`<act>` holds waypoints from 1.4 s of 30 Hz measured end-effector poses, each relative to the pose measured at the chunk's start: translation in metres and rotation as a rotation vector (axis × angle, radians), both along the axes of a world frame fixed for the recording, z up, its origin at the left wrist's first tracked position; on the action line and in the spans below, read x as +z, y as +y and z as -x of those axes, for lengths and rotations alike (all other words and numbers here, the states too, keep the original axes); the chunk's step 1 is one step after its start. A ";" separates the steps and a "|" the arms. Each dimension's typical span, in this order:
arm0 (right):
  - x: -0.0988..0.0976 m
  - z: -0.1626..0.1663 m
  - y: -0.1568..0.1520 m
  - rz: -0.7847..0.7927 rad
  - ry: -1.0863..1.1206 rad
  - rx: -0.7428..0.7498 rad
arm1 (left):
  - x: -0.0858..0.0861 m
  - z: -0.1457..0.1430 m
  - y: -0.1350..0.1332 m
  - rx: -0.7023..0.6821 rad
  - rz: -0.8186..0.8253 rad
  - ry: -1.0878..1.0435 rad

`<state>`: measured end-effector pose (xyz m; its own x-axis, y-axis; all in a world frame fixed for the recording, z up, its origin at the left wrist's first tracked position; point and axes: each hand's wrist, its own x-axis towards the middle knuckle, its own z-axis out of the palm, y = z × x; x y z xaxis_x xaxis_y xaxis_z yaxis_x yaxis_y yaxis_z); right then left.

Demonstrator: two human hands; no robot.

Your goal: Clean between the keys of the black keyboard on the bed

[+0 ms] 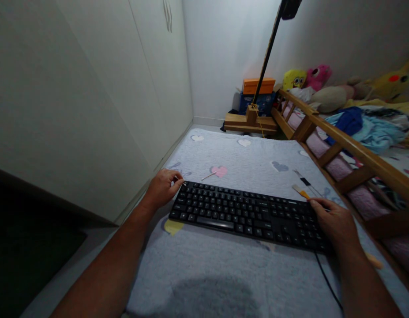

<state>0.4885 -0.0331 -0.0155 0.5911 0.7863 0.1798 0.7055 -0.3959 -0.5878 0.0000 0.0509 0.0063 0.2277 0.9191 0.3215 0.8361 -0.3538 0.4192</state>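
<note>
A black keyboard (237,210) lies slightly slanted on the pale blue, heart-patterned cover. At its top left corner, my left hand (164,185) pinches what looks like a thin white cotton swab (178,178), its tip by the corner key. My right hand (335,221) grips the keyboard's right end, thumb on top; its other fingers are partly hidden. Behind the keyboard lies another cotton swab (209,176). Close to my right hand are a small brush with a yellow handle (301,191) and a slim metal tool with a black grip (305,181).
A black cable (328,278) runs from the keyboard toward the near edge. White cupboard doors (125,88) rise at the left. On the right, a wooden bed rail (353,137) borders plush toys and clothes. A wooden stand (250,121) with a pole is beyond the cover.
</note>
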 end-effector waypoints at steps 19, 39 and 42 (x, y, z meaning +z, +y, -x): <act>0.001 0.003 -0.002 0.005 0.001 0.031 | 0.001 0.002 -0.001 0.060 -0.037 0.031; 0.000 0.001 0.000 -0.019 0.002 0.023 | -0.008 -0.005 0.002 0.033 -0.033 -0.030; 0.000 0.002 -0.001 -0.027 -0.003 0.032 | -0.008 -0.005 0.002 0.022 -0.033 -0.034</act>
<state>0.4869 -0.0341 -0.0154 0.5653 0.7996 0.2029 0.7192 -0.3573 -0.5958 0.0053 0.0525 -0.0012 0.1958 0.9126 0.3589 0.8293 -0.3494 0.4362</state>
